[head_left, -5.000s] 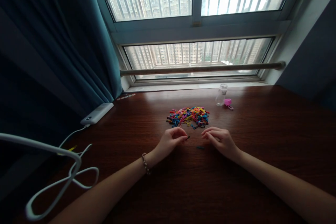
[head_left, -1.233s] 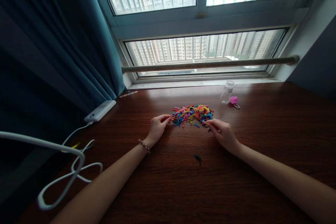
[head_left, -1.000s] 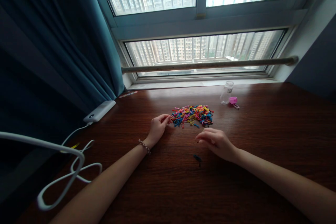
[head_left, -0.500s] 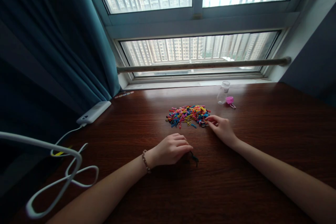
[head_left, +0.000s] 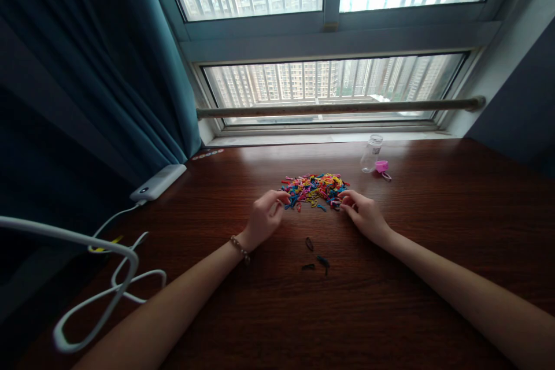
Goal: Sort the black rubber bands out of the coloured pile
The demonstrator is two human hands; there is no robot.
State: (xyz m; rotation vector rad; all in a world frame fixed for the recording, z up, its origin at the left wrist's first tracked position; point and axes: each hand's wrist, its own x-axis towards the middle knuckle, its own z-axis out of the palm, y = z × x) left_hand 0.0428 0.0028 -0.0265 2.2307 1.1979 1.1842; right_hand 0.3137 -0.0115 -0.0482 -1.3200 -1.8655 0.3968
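Note:
A heap of small, many-coloured elastic hair ties (head_left: 316, 188) lies on the brown wooden table. At its left edge is my left hand (head_left: 265, 217), its fingertips touching the heap and thumb apart from the index finger. On the opposite side, my right hand (head_left: 364, 214) rests with its fingertips against the heap's right edge, a small gap showing between thumb and finger. I cannot make out a tie held in either hand. Nearer to me, a few dark hair ties (head_left: 322, 262) lie separately on the table, below and between the hands.
Behind the heap stands a clear jar (head_left: 372, 154), with a pink lid (head_left: 381, 166) beside it. A white power strip (head_left: 158, 182) with a looped white cable (head_left: 97, 243) is at the left, below the blue curtain (head_left: 169, 81). A window lies beyond the table.
My left hand has left the dark hair ties near me and moved up to the heap's left edge, uncovering them. My right hand stays at the right edge, its fingers slightly wider apart.

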